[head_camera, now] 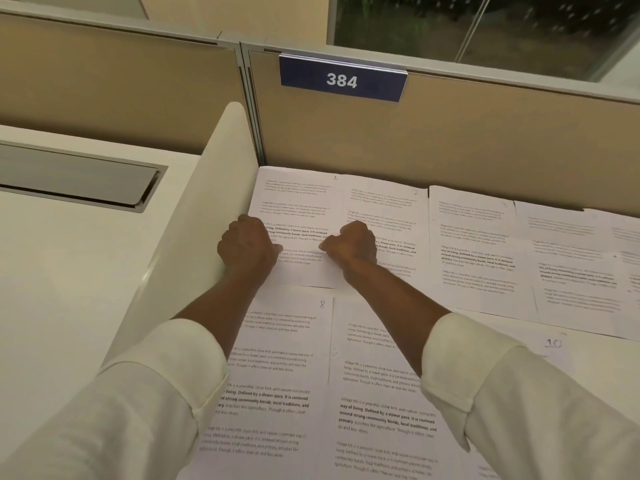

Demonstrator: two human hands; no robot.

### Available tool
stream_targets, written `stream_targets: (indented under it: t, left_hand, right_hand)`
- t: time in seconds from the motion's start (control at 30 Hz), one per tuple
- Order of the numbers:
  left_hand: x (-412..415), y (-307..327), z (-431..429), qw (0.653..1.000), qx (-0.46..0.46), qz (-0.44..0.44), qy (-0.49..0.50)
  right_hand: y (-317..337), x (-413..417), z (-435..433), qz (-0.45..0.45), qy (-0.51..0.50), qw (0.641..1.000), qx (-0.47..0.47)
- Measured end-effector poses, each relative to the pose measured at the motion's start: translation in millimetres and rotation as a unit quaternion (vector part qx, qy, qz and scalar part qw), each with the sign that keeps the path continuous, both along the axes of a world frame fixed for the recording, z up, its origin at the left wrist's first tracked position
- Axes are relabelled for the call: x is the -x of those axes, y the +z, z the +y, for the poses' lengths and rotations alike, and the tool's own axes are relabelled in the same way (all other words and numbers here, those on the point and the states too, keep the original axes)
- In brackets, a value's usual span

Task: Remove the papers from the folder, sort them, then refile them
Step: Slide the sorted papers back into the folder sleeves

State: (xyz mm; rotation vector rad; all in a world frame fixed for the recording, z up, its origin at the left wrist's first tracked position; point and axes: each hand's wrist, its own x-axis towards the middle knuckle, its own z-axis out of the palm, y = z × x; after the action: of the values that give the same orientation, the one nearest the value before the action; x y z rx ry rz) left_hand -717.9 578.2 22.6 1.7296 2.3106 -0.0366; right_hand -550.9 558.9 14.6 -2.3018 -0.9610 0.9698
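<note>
- Head view: pinching the far-left sheet (298,202) at its left edge with the left hand (247,245), fingers curled into a fist, thumb tip on the paper.
- Pinching the same sheet nearer its right side with the right hand (351,249), likewise curled, thumb pointing left.
- Reaching forward over the near row in rolled-up cream sleeves (156,393).
- Spread in two rows across the desk (599,351): printed papers (471,244), edges touching or overlapping, far row against the tan partition (485,140).
- Hand-numbered "8" and "10" in the near row.
- Just left of the held sheet: a white divider (221,188).
- On the partition above: a blue plate (341,79) reading "384".
</note>
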Motion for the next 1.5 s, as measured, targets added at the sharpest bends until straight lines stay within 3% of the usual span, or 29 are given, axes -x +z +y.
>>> stream_targets:
  t: [0.27,0.5,1.3,1.5]
  left_hand:
    - [-9.5,0.7,-0.4,0.998,-0.017,0.059,-0.007]
    - [-12.7,-4.3,1.5,0.999,0.02,0.028,0.017]
    - [-8.9,12.8,11.1,0.999,0.012,0.028,0.022]
    - [-17.0,15.9,12.1,0.996,-0.041,0.079,0.028]
  right_hand:
    - [-2.1,3.7,-0.2,-0.058,0.053,0.996,0.037]
    - [-5.5,6.8,-6.6,-0.131,0.106,0.985,0.037]
    - [-9.2,-8.6,-11.0,-0.087,0.104,0.991,-0.006]
    - [-11.7,-11.3,-12.5,-0.084,0.105,0.991,-0.011]
